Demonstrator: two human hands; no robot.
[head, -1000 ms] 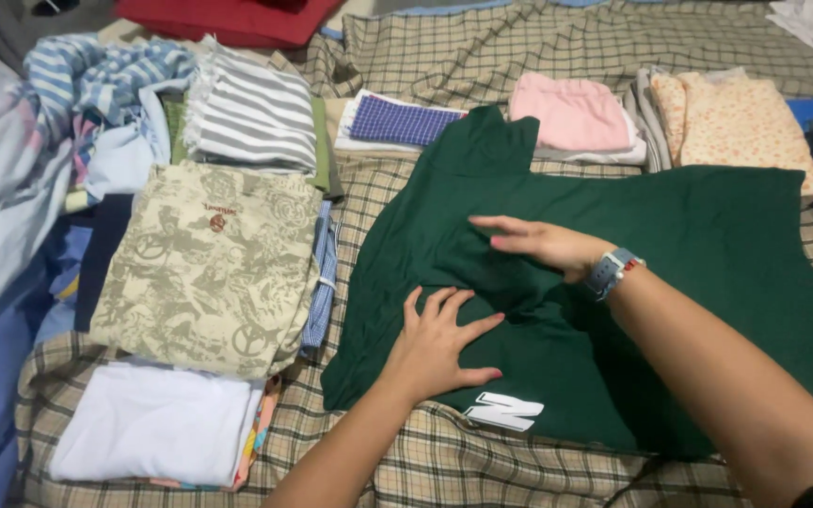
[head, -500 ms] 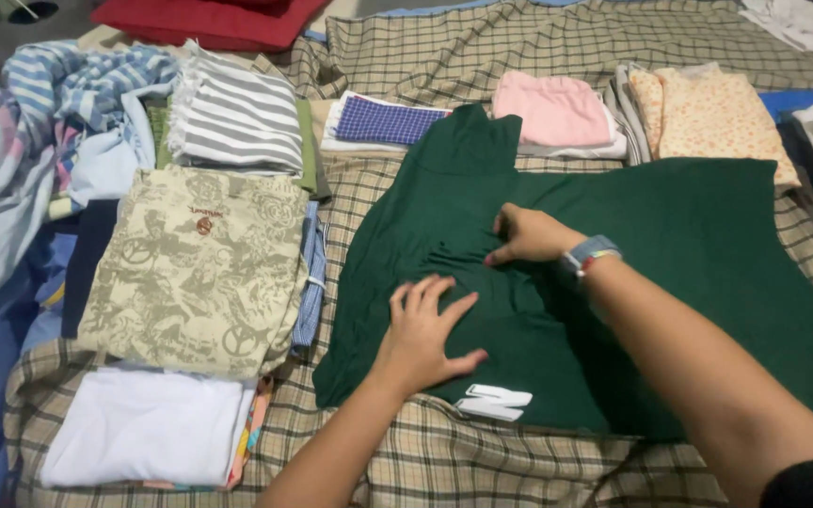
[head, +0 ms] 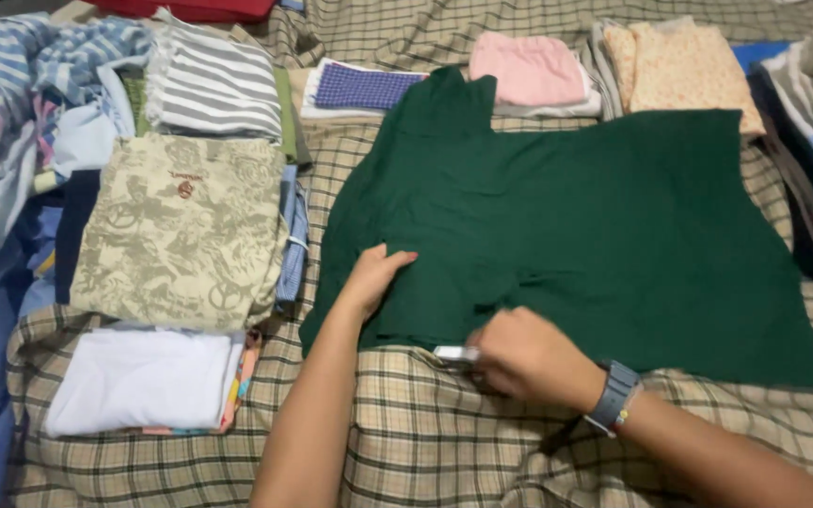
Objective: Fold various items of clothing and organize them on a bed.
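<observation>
Head view, looking down at two bare arms working on a plaid bed cover [head: 444, 442]. Nearest, the right hand [head: 529, 357], with a grey watch [head: 613, 395] on its wrist, sits at the near hem of a dark green shirt [head: 566, 226]. Its fingers curl at the hem beside a small white label [head: 454, 354], but whether that grip is clamped on the cloth cannot be told, since the fingertips are blurred and hidden. Just to the left of it, the left hand [head: 374, 277] lies palm down on the shirt's near left part, fingers together and flat, pressing, not gripping. The green shirt is spread flat across the bed, reaching away from both hands to the far right. Left of the left hand lies a folded white cloth [head: 143, 376], and beyond it a folded beige patterned garment [head: 181, 230]. Farther off are a grey striped folded top [head: 218, 85], a blue checked piece [head: 364, 87], a pink folded piece [head: 524, 66] and a pale floral one [head: 679, 61].
</observation>
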